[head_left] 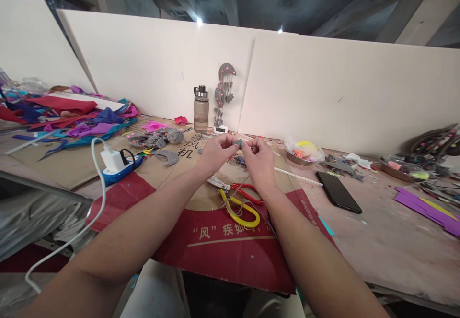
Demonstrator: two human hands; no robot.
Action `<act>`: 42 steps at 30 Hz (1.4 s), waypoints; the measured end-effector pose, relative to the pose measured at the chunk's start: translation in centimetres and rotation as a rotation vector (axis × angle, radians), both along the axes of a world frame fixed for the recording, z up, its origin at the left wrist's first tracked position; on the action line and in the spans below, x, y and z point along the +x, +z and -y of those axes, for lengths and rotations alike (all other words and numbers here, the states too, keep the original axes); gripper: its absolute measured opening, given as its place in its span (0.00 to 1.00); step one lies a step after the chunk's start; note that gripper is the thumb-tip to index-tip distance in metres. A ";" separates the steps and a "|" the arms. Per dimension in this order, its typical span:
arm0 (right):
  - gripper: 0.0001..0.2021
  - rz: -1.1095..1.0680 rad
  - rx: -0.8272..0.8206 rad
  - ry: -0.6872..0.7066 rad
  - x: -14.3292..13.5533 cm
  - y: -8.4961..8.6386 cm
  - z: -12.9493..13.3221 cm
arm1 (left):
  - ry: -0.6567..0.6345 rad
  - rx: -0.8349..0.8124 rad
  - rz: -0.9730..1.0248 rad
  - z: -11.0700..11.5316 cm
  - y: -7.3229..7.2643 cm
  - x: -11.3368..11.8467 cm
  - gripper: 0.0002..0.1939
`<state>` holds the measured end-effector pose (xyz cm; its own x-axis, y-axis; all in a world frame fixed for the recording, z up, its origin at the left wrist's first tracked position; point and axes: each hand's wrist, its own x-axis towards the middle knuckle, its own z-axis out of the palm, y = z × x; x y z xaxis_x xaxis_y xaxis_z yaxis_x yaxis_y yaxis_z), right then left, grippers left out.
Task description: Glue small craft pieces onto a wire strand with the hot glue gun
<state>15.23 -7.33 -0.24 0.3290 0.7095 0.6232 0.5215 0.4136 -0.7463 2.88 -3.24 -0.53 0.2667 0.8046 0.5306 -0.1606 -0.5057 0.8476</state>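
Note:
Above the cardboard sheet, my left hand [217,155] and my right hand [259,160] meet with fingers pinched together. Between their fingertips is a small grey-green piece [237,143], too small to name exactly. A thin grey cord [247,180] runs near my right hand and down over the scissors. The scissors [240,216], with one red and one yellow handle, lie open on the cardboard [230,260] below my hands. Left of my left hand are a grey felt crescent [167,158], a ball of grey yarn [175,136] and a heap of grey felt pieces with pink dots.
A water bottle [201,109] stands by the white partition [161,64], where a grey crescent hanging [227,71] is fixed. Left are a blue power strip [118,170] and colourful felt scraps [82,111]. Right are a bowl [302,159], a phone [339,192] and purple felt [427,208].

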 end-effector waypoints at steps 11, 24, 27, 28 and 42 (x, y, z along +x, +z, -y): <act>0.09 -0.038 -0.052 0.095 0.7 -0.2 -0.4 | -0.044 -0.007 -0.046 -0.2 0.1 -0.4 0.08; 0.08 -0.035 -0.078 0.047 0.8 -0.4 -0.9 | -0.087 -0.064 -0.068 0.2 0.2 -0.1 0.09; 0.08 -0.055 -0.068 0.046 0.9 -0.5 -1.0 | -0.132 -0.037 -0.090 0.0 0.1 -0.1 0.11; 0.08 -0.069 -0.068 0.055 1.0 -0.4 -1.0 | -0.137 -0.027 -0.098 -0.2 0.0 -0.1 0.12; 0.08 -0.107 -0.071 0.081 1.6 -0.2 -1.2 | -0.159 -0.186 -0.032 -0.6 0.2 -0.4 0.10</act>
